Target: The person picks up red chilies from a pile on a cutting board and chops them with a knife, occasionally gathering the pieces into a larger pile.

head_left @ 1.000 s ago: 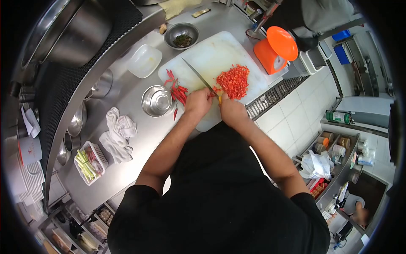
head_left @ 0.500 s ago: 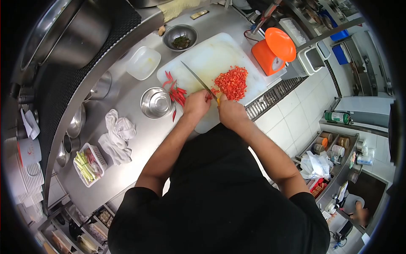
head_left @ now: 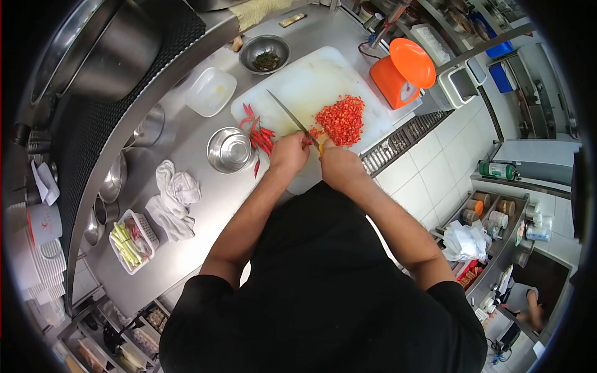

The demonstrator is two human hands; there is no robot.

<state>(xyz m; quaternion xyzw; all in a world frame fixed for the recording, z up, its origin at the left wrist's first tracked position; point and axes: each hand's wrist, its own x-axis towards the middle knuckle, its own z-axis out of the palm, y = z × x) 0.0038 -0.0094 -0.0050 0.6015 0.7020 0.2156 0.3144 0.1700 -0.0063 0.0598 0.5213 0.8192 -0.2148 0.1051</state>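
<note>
Right hand (head_left: 341,166) is wrapped around the yellow handle (head_left: 321,149) of a long knife (head_left: 291,115), with the blade over the white cutting board (head_left: 320,69). Close beside it, the left hand (head_left: 290,154) pinches a red chili (head_left: 306,142). A heap of chopped red chilies (head_left: 340,121) sits on the board, near the right hand. Whole red chilies (head_left: 261,138) lie by the left hand, between it and a shiny metal bowl (head_left: 229,149). An orange scale (head_left: 390,82) stands near the board.

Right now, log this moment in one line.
left hand: holding red chili; right hand: gripping knife; chopped chilies: heaped on cutting board
</note>
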